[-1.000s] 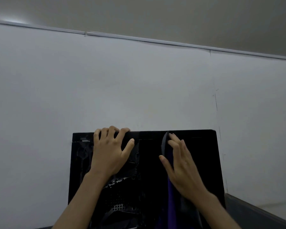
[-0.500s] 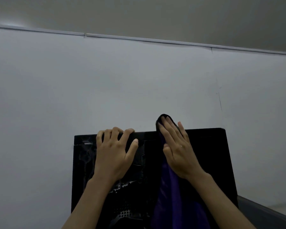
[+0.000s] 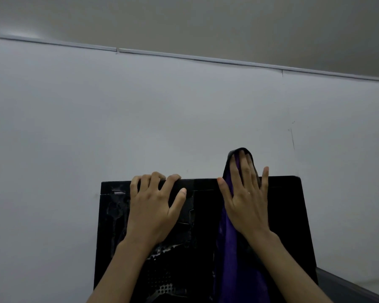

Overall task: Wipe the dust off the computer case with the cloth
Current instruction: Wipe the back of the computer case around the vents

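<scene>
Left hand (image 3: 154, 212) gripped my computer case (image 3: 289, 215) by its far edge; right hand (image 3: 245, 197), fingers straight, pressed what looked like purple cloth (image 3: 228, 243) onto it.

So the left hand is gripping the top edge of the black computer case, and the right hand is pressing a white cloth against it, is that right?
Not quite: the head view shows the cloth is purple, not white. The left hand does grip the top edge of the black computer case, and the right hand presses the cloth against it.
</scene>
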